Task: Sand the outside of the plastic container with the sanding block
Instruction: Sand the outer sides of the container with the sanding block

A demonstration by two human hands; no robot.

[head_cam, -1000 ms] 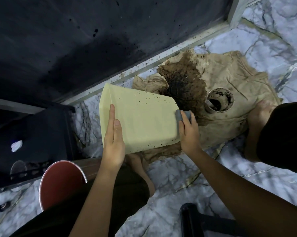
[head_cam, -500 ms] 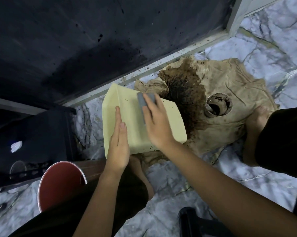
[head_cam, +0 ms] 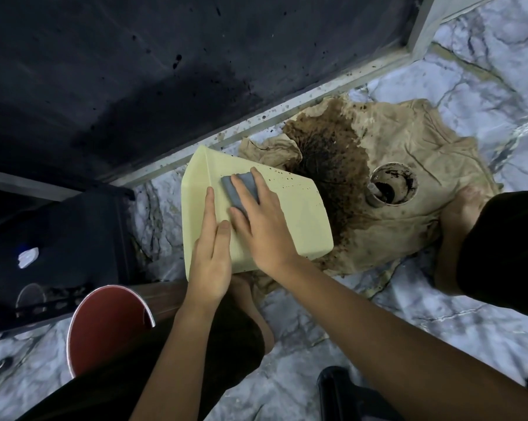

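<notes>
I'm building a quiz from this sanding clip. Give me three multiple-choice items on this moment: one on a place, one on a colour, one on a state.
1. Where is the sanding block?
A. on the container's upper face
B. in the bucket
C. on the cloth

2. What colour is the container?
A. red
B. pale yellow
C. black

3. How does the left hand lie?
A. curled round the block
B. clenched in a fist in the air
C. fingers straight against the container

Key: 1 A, the right hand presses it there; 2 B, its faces are pale yellow; 3 C, straight fingers rest on its side.
</notes>
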